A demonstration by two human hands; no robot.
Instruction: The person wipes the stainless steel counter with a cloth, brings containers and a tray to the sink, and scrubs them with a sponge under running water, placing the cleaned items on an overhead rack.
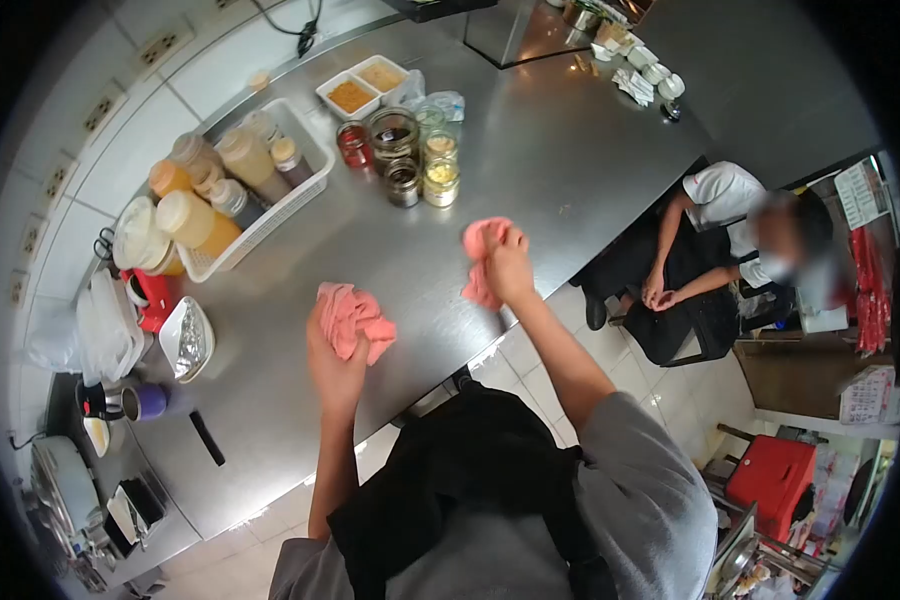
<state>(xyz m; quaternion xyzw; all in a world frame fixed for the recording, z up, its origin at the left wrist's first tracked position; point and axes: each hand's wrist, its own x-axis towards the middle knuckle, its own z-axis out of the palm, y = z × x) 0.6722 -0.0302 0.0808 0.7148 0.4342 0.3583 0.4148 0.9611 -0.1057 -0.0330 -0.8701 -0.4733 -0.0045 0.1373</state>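
A crumpled pink cloth point(348, 312) is bunched in my left hand point(336, 368), over the steel counter point(270, 370) near its front edge. My right hand point(510, 262) grips a second pink cloth point(482, 290), further right and close to the same edge. The two cloths are apart. Beyond my right hand stands a group of glass jars, among them one with pale yellow contents point(441, 184), a dark one point(403, 184) and a red one point(354, 145). Fingers of both hands are partly hidden by the cloth.
A white basket point(270, 215) of squeeze bottles stands at the back left, white tubs point(362, 88) behind the jars. A foil-lined dish point(186, 340), purple cup point(144, 401) and black strip point(207, 438) lie left. A seated person point(715, 250) is beyond the counter's right edge.
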